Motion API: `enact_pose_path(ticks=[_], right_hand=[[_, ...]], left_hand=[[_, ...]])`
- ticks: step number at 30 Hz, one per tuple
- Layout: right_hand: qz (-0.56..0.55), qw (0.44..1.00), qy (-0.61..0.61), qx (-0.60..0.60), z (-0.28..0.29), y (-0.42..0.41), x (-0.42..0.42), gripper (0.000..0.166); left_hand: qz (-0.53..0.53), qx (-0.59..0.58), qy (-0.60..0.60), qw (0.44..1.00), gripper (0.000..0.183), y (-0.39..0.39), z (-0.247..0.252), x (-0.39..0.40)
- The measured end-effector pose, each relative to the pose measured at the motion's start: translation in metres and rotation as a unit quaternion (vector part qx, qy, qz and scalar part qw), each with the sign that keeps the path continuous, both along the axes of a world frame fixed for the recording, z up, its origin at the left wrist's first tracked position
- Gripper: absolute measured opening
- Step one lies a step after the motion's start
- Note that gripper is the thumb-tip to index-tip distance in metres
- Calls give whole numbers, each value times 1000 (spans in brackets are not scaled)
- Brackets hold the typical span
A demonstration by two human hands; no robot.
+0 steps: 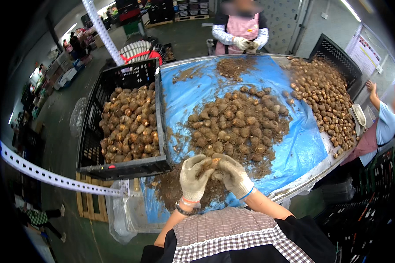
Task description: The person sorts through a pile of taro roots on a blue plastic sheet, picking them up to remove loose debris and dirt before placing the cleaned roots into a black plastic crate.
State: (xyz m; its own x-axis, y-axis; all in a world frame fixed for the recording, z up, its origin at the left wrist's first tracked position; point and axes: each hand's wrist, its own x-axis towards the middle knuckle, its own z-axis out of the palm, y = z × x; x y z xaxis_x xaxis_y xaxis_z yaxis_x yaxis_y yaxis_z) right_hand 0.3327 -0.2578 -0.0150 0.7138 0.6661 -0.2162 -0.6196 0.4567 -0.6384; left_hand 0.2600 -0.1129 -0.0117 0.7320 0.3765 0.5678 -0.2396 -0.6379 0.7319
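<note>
My left hand [195, 177] and my right hand [232, 172], both in soiled white knit gloves, meet over the near side of the table. Between their fingers is a small brown taro corm [214, 161] with an orange-brown end, partly hidden by the gloves. Just beyond them lies a heap of hairy taro corms [238, 123] on a blue plastic sheet [306, 144]. Loose soil and root fibres [171, 187] lie under and beside my hands. To the left, a black plastic crate [166, 131] holds many corms [130, 125].
A larger pile of corms [322, 98] covers the table's right end, beside an upright black crate [340, 62]. A gloved person in a pink apron [242, 28] stands across the table; another person [386, 121] is at the right. A perforated metal post [102, 31] rises behind the left crate.
</note>
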Motion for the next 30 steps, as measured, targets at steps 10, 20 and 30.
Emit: enact_pose_path(ticks=[10, 20, 30], right_hand=[[44, 993, -29, -103, -8, -14, -13, 39], [12, 960, -254, -114, -23, -12, -29, 31], [138, 978, -39, -149, -36, -9, -23, 36]], left_hand=[[27, -134, 67, 988, 17, -9, -37, -15], [77, -242, 128, 959, 10, -5, -55, -29], [30, 125, 60, 990, 28, -10, -63, -42]])
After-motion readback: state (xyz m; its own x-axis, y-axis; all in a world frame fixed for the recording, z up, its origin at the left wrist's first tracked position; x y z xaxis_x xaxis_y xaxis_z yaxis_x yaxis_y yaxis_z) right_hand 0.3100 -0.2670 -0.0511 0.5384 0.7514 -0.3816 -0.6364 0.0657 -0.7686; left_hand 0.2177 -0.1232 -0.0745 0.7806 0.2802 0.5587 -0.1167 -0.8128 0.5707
